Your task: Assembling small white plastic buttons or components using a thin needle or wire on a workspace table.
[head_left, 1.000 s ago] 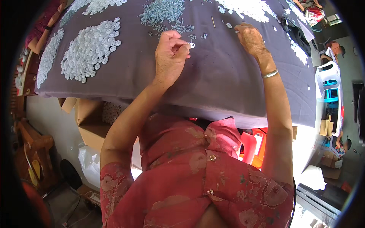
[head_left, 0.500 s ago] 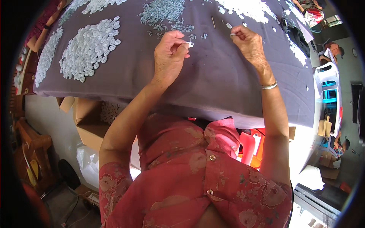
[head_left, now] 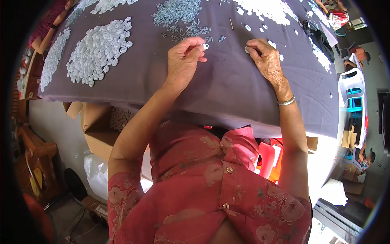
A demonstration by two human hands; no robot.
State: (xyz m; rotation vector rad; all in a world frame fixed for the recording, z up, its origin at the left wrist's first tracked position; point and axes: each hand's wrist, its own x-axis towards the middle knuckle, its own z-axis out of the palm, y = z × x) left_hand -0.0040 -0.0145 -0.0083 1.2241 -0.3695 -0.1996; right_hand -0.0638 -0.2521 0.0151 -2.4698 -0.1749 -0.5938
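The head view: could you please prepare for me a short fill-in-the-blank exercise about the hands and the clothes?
1. The left hand pinches a small piece coloured ____.
2. A metal bracelet circles the ____ wrist.
3. The flower-patterned shirt is mainly ____.

Missing words: white; right; red.

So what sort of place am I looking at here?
Probably an informal small-parts workroom: a cloth-covered table bears heaps of small white pieces and thin blue-grey rods, with an open cardboard box beneath its edge.
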